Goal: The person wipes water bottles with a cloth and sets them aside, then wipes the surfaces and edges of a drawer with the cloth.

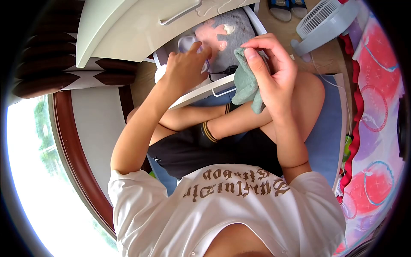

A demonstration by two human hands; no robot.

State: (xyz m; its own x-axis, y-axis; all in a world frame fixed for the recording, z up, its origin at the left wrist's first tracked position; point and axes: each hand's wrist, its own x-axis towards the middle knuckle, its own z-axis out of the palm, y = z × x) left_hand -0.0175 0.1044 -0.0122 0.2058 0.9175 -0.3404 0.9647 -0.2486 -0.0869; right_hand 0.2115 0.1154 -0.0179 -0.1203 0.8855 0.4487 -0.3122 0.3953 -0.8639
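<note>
My left hand (186, 66) is over the left part of an open drawer (201, 94), its fingers curled around a clear, round plastic container (187, 43). Much of that container is hidden behind the hand. In my right hand (274, 70) a grey-green cloth (247, 81) is pinched between thumb and fingers and hangs down in folds above my leg. Inside the drawer lies a grey fluffy item (239, 32) with a pink animal-shaped patch (211, 35). A dark item (230, 71) sits by the drawer's front wall, its kind unclear.
Above the drawer is a cream cabinet front (128, 30) with a metal handle (180, 13). A white fan (325, 23) and slippers (287, 8) are on the floor at the upper right. My crossed legs rest on a blue mat (323, 124). A patterned bedspread (376, 180) hangs at the right.
</note>
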